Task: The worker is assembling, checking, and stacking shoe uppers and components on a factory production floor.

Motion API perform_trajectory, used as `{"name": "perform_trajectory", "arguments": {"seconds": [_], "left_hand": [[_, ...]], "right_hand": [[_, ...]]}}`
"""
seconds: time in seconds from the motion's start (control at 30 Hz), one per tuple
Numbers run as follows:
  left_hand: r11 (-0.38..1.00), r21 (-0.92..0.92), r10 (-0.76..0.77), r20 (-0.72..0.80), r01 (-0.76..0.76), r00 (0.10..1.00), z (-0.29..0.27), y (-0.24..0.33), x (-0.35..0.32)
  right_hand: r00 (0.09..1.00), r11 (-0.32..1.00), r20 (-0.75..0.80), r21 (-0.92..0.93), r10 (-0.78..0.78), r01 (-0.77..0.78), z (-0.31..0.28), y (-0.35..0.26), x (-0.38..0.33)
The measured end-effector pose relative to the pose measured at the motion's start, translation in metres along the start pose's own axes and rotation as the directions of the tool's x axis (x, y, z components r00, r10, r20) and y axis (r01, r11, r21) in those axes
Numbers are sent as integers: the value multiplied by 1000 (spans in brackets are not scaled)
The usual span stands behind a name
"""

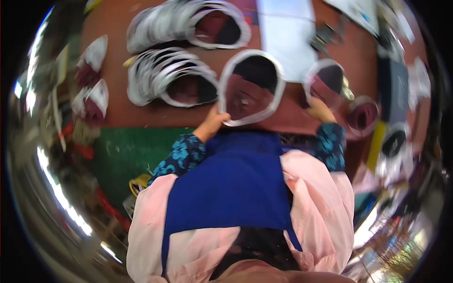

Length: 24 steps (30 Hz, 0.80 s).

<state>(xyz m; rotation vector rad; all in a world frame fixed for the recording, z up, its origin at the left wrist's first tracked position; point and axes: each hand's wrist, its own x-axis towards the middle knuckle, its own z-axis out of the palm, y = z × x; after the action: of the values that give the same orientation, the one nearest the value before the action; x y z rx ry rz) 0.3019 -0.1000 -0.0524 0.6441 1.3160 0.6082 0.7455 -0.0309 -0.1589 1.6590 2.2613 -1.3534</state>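
Hands at work over a reddish-brown table [122, 113]: the person's left hand [213, 121] is closed on the lower left rim of a pale grey ring-shaped piece [277, 96], which lies near the table's front edge, its opening showing dark and maroon material inside. The right hand [321, 111] rests at the lower edge of a smaller ring piece [312, 74] just to the right of the first; blur keeps the picture from showing whether those fingers actually clasp it or only touch it. Both forearms wear blue floral-patterned sleeves [181, 155], and a blue apron [233, 188] over a pink garment [321, 198] fills the lower middle of the view. To the left of the held ring, two fanned stacks of similar grey rings sit on the table, a near stack [155, 70] just beside the left hand's piece and a far stack [160, 23] behind it. A white sheet [285, 33] lies at the back of the table behind the two handled rings. At the far left, two pale wedge-shaped pieces [94, 75] lie well apart from the hands. More ring pieces [363, 115] lie at the right, too blurred to describe. Below the table's left part, a green floor [127, 155] shows.
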Motion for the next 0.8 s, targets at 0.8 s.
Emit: {"name": "perform_trajectory", "arguments": {"seconds": [0.8], "left_hand": [[627,-316,-90,-937,-712,337,-220,-297,-335]], "right_hand": [[591,937,749,348,-299,33,353,-588,8]]}}
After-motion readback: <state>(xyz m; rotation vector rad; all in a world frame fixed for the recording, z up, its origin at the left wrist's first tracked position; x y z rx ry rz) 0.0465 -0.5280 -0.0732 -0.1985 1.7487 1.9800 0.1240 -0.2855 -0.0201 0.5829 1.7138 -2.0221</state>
